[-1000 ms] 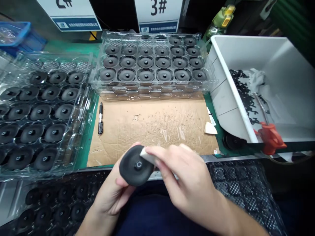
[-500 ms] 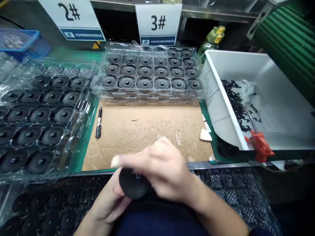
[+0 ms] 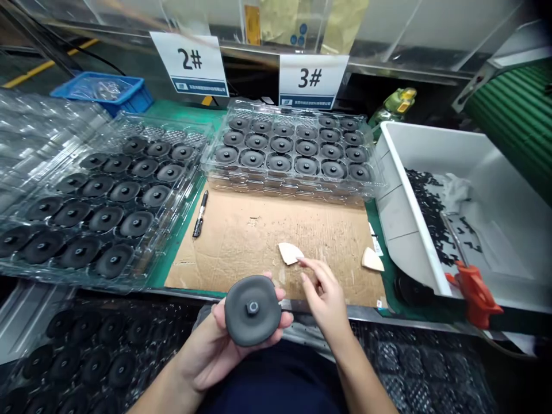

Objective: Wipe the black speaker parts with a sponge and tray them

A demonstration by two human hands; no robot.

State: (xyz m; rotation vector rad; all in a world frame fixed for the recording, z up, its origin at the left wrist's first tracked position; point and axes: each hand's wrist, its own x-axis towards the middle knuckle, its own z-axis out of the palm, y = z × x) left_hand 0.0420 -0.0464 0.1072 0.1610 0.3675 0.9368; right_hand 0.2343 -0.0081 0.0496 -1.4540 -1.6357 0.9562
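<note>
My left hand (image 3: 215,351) holds a round black part (image 3: 252,311) from below, its small central stub facing up, just past the table's front edge. To its right, my right hand (image 3: 325,296) has thumb and forefinger apart, with the fingertips at the corner of a white wedge-shaped pad (image 3: 290,253) on the cardboard (image 3: 241,247). Whether the fingers touch the pad is hard to tell. A second pale wedge (image 3: 372,259) lies at the cardboard's right side.
Clear trays of black parts stand at the left (image 3: 106,218) and back (image 3: 280,163). A pen (image 3: 200,214) lies on the cardboard. At the right, a white bin (image 3: 403,230) holds small black pieces, with a red-handled tool (image 3: 476,293) on its rim.
My right hand has moved off the black part, to the right and onto the cardboard. A white wedge now lies at its fingertips. The view has shifted, showing more of the back shelf.
</note>
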